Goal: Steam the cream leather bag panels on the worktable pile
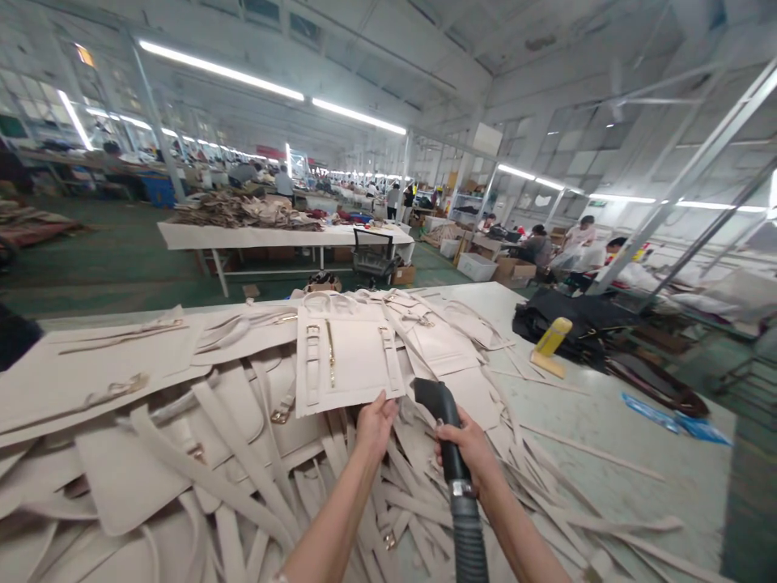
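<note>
My left hand (375, 425) grips the lower right corner of a cream bag panel (358, 364), which is held up at a tilt. A gold zipper (331, 354) and two buckled straps run down the panel. Wrapped in my right hand (466, 444) is a black hose nozzle (438, 398), clamped to a ribbed grey hose (467, 530). The nozzle's mouth points left, just beside the panel's right edge. Below both hands lies a heap of cream straps (418, 502), some with gold buckles.
More cream bag pieces (133, 478) cover the worktable's left side. On its right are black bags (571, 320), a yellow tool or holder (551, 346) and blue packets (673, 417). Another table (358, 236), a chair (373, 253) and several people are beyond.
</note>
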`<action>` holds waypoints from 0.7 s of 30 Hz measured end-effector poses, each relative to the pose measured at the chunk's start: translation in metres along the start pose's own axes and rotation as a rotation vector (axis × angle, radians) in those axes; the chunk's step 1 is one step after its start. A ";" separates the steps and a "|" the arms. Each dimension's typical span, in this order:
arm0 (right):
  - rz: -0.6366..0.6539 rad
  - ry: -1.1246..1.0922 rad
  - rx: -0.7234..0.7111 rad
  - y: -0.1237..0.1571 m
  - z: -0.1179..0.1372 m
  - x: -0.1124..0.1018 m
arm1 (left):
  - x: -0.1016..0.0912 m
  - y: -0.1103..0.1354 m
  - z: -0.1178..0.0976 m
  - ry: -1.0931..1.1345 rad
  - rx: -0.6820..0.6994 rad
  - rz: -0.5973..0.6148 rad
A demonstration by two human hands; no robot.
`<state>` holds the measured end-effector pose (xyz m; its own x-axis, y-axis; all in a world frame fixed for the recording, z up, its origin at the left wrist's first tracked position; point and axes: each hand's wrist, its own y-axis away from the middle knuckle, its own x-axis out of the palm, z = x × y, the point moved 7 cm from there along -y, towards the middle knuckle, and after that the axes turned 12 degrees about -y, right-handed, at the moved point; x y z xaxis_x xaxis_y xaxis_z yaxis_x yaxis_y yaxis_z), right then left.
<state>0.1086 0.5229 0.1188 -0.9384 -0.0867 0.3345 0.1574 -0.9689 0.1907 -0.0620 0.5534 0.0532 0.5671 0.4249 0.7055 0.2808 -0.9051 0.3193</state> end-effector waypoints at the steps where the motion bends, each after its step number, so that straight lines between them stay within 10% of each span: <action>1: 0.043 0.010 0.003 0.000 0.002 0.004 | 0.007 -0.007 0.003 0.000 -0.002 -0.008; 10: 0.104 0.112 -0.019 -0.030 0.013 0.015 | 0.012 -0.011 -0.004 -0.103 0.030 -0.062; 17: -0.043 0.280 -0.106 0.019 0.079 -0.098 | -0.021 0.010 -0.050 -0.167 0.194 -0.206; 21: -0.115 0.434 0.008 0.094 0.072 -0.180 | -0.046 0.072 0.003 -0.655 0.295 -0.119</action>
<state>0.3146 0.4639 0.1432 -0.9918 -0.0695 -0.1070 0.0456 -0.9763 0.2117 -0.0661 0.4687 0.0419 0.8407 0.5271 0.1238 0.5144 -0.8489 0.1213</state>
